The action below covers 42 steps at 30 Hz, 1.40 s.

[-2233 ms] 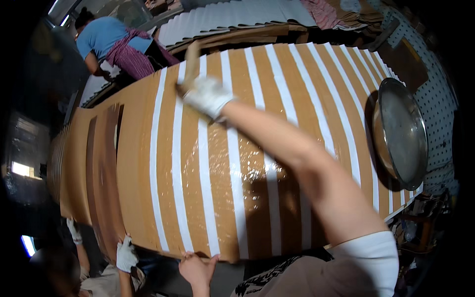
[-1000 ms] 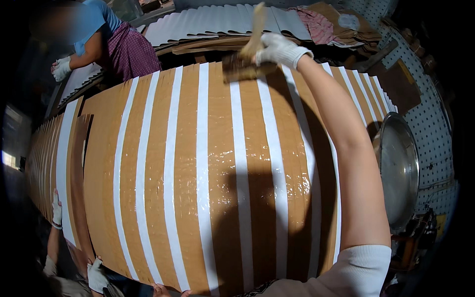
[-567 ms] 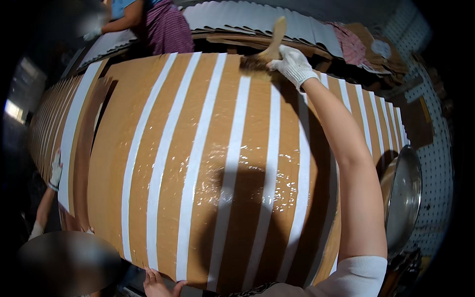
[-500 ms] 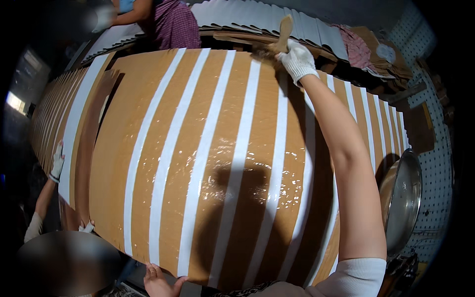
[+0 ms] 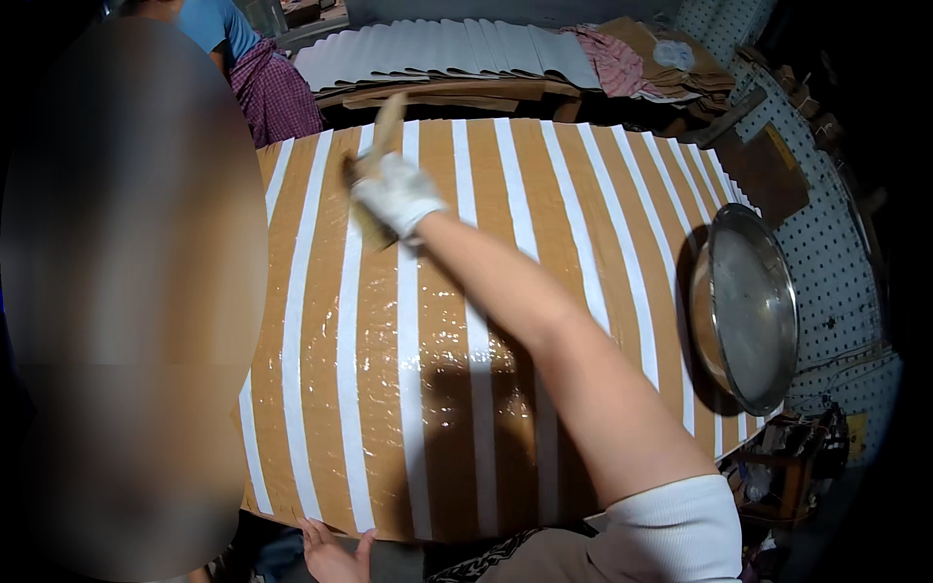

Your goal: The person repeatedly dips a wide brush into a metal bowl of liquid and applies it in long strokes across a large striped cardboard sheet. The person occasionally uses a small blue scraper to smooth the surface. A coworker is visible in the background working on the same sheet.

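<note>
The striped sheets (image 5: 442,321), brown with white bands, spread across most of the view; a wet gloss lies over their middle, and a blurred patch hides their left end. Beyond the far edge lies a row of wavy white sheets (image 5: 437,53). A metal basin (image 5: 736,222) stands on the right part of the striped sheets, and a co-worker (image 5: 277,92) in a checked wrap is at the upper left, partly hidden.

The brush (image 5: 388,126) is what has just changed place: half a second ago it was at the far edge; now it is in from that edge, farther left, handle up and bristles down against the bands. The brushing thus seems to be working over a more leftward stretch. The gloved right hand (image 5: 400,196) has its fingers closed round the brush near the base of the handle, blurred by motion. The bare left hand (image 5: 335,556) stays at the near edge, thumb spread from the fingers, tips on the sheet; whether it pinches the edge, I cannot tell.
</note>
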### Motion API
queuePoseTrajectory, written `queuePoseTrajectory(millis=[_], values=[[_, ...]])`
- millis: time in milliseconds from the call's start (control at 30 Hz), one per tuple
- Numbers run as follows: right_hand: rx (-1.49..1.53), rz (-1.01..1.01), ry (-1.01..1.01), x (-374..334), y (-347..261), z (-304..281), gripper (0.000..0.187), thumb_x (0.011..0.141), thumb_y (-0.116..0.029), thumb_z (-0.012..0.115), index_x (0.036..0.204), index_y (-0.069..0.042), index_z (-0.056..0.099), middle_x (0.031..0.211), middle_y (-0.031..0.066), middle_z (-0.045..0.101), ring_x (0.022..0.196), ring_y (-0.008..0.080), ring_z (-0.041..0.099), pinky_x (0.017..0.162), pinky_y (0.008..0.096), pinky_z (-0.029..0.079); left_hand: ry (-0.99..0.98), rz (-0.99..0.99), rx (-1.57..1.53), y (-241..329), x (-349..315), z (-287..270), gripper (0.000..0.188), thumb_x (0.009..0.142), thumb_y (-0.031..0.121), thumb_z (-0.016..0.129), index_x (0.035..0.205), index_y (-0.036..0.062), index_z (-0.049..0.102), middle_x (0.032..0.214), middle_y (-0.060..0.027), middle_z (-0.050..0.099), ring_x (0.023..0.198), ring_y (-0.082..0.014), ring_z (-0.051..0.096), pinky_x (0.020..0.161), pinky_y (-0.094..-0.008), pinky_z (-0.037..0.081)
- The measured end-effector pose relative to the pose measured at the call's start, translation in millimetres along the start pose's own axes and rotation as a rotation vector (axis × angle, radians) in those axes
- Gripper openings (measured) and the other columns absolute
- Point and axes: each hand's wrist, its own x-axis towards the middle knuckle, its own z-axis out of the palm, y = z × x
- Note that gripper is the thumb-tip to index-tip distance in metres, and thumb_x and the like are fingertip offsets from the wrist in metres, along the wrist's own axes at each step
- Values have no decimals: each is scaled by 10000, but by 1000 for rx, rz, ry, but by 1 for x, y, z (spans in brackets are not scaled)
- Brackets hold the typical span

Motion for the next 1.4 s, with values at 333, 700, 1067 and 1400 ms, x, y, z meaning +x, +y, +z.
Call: queuePoseTrajectory(millis=[333,700,1067,1400], values=[[-445,447,713,-31,249,-207,433,835,-393,639,1137,-83,648,1070,214,679,1010,407,660,862,472,531,259,29,-2,-5,3,23,996,666,619,796,1177,-205,569,1214,-379,591,1122,-444,610,971,-431,487],[-11,-366,4,-107,-101,65,416,860,-304,556,1212,-89,604,1147,294,617,1085,434,608,966,482,486,70,-97,-44,-15,3,26,1121,630,702,762,1259,-195,524,1320,-362,538,1193,-420,576,978,-423,478],[262,43,355,-114,113,-57,399,810,-151,646,1190,-31,621,1012,116,683,899,230,641,817,360,509,283,-15,-61,-16,4,46,1120,638,680,776,1271,-199,489,1313,-385,527,1117,-414,629,857,-427,556],[-310,309,619,-156,141,-115,454,809,-439,620,1010,-37,682,975,212,705,948,397,677,774,479,544,166,-46,-60,-13,0,26,1039,675,619,794,1259,-198,527,1311,-366,544,1138,-392,625,920,-409,533]])
